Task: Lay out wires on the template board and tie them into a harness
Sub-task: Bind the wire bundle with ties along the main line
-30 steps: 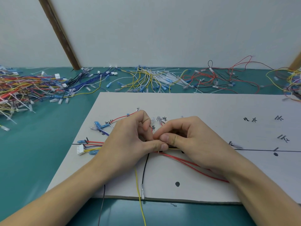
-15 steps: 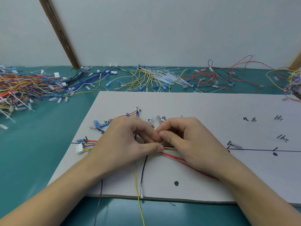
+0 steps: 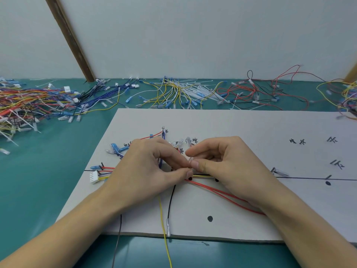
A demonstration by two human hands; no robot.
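Note:
A white template board (image 3: pixel 241 124) with black marks and a drawn line lies on the green table. A wire bundle (image 3: pixel 202 176) runs along that line, ending at a white connector (image 3: pixel 94 176) on the left. My left hand (image 3: pixel 148 171) pinches the bundle between thumb and fingertips at the board's middle. Touching it fingertip to fingertip, my right hand (image 3: pixel 226 163) pinches a thin pale tie (image 3: pixel 190 158) at the same spot. Two red wires (image 3: pixel 222 194) pass under my right wrist. A yellow wire (image 3: pixel 164 225) and a black wire (image 3: pixel 171 202) hang over the front edge.
Loose wire heaps line the back of the table: a multicoloured pile (image 3: pixel 25 107) at left, blue wires (image 3: pixel 110 91), yellow wires with white zip ties (image 3: pixel 183 91), red and black wires (image 3: pixel 270 91). A brown wooden strut (image 3: pixel 69 39) leans against the wall.
Both hands stay joined at the bundle's middle. My right index finger has lifted and straightened a little, and my left fingers have spread lower over the wires.

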